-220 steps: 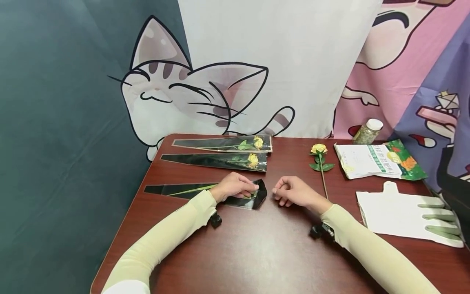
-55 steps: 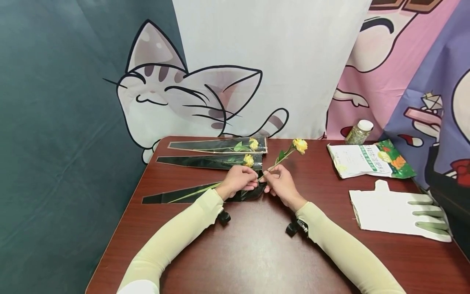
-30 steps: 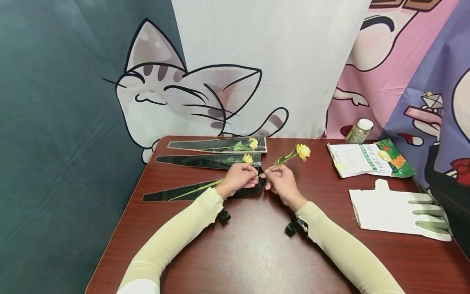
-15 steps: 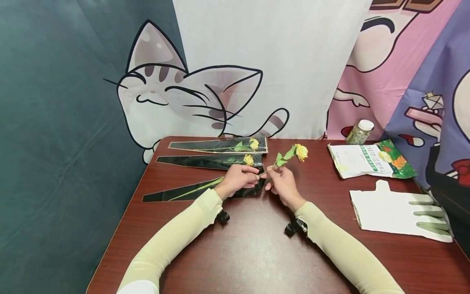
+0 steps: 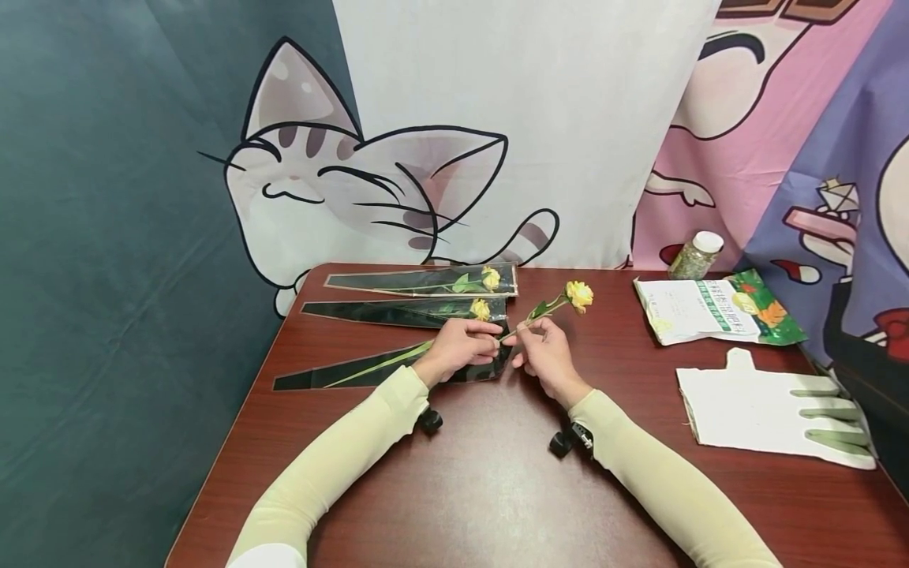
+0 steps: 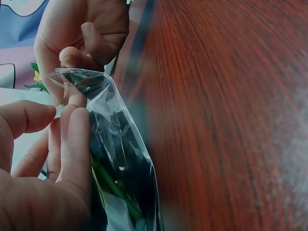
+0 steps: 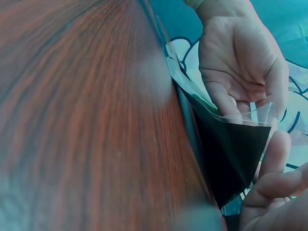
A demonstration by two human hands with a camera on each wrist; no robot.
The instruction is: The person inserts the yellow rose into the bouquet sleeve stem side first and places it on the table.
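Note:
My left hand (image 5: pixel 458 347) is at the mouth of a black and clear flower sleeve (image 5: pixel 305 381) lying on the table, its fingers pinching the film there. A long green stem (image 5: pixel 376 366) shows inside the sleeve. Between thumb and fingers, my right hand (image 5: pixel 548 359) holds a yellow rose (image 5: pixel 579 296) by its stem, bloom pointing up and right. The lower end of the stem reaches the left fingertips. In the left wrist view, the sleeve's clear rim (image 6: pixel 113 94) stands raised beside the fingers. The right wrist view shows the sleeve's black back (image 7: pixel 231 154) between both hands.
Two packed sleeves with yellow roses, a back one (image 5: pixel 419 280) and a nearer one (image 5: pixel 383 310), lie behind the hands. To the right are a printed bag (image 5: pixel 717 308), a white-capped jar (image 5: pixel 696 256) and a white glove (image 5: pixel 767 406). A cat-print cloth (image 5: pixel 454 79) hangs behind.
The right hand has taken the rose from the table's right side and brought its stem to the sleeve's mouth. Over the last second the rose has turned slightly; the hands barely moved.

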